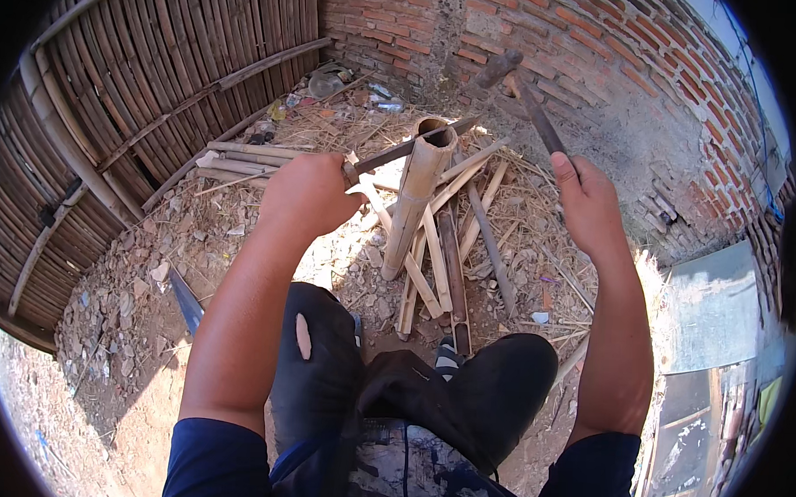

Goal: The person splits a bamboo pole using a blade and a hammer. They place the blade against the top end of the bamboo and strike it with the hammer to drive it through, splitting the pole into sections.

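Note:
A thick bamboo pole [408, 205] stands nearly upright on the ground before me, its hollow end up. Across that open end lies the blade of a machete [392, 154]. My left hand [310, 197] is closed round the machete's handle, at the left of the pole. On the right, my right hand [588, 203] grips the wooden handle of a hammer [536, 117]. The hammer's head is raised, up and to the right of the pole's top, apart from the blade. Split bamboo strips [441, 267] lie around the pole's foot.
A bamboo-slat wall [158, 82] runs along the left, and a brick wall [588, 71] closes the back and right. Several bamboo pieces [252, 156] lie at the left. A saw-like blade [184, 301] rests beside my left forearm. Rubble and straw cover the ground.

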`<control>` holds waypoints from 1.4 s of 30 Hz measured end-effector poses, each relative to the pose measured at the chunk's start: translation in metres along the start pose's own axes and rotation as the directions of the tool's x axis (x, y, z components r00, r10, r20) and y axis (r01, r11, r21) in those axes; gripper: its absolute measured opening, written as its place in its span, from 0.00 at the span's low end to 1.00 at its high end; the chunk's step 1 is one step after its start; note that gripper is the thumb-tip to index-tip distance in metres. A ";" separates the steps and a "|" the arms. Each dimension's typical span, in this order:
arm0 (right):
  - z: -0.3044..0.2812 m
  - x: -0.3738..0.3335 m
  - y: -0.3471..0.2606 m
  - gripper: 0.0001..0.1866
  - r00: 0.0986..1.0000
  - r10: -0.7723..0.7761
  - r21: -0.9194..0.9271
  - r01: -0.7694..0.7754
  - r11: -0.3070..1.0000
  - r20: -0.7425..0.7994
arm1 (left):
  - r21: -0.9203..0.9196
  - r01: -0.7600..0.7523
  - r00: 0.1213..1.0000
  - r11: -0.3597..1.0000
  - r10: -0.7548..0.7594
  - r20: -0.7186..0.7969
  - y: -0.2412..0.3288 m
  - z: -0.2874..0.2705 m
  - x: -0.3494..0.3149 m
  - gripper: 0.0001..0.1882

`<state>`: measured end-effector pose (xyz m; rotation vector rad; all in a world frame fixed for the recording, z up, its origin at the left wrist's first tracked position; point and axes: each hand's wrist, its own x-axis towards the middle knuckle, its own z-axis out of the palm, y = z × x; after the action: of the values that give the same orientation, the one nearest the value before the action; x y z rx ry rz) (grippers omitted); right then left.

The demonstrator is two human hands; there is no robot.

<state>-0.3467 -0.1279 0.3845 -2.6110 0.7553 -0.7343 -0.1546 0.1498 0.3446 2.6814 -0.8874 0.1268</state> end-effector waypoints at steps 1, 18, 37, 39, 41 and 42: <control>-0.008 0.003 0.001 0.29 0.996 0.002 0.089 0.006 0.996 -0.089 | 0.006 0.004 1.000 1.000 -0.004 -0.002 0.001 0.000 0.000 0.25; 0.015 -0.008 0.021 0.31 0.998 0.029 0.018 -0.030 0.999 0.054 | 0.012 0.059 0.998 0.998 -0.059 0.003 -0.011 0.004 0.005 0.23; 0.030 -0.009 -0.008 0.28 0.999 -0.001 0.000 0.001 1.000 0.042 | 0.045 0.040 0.998 0.998 -0.042 0.041 -0.005 -0.004 -0.003 0.21; 0.017 -0.009 -0.008 0.28 0.997 -0.009 0.078 0.014 0.997 -0.072 | 0.053 0.029 0.999 0.998 -0.030 0.034 -0.005 -0.004 0.000 0.21; 0.006 -0.017 -0.011 0.28 0.986 -0.004 0.218 0.042 0.975 -0.169 | 0.058 0.025 0.999 0.998 -0.027 0.032 -0.005 -0.003 0.002 0.21; 0.002 -0.021 -0.013 0.28 0.984 0.003 0.300 0.051 0.953 -0.177 | 0.057 0.029 0.999 0.998 -0.031 0.031 -0.004 -0.003 0.002 0.21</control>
<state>-0.3556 -0.1050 0.3803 -2.3030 0.6031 -1.0121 -0.1500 0.1529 0.3469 2.7554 -0.8656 0.1038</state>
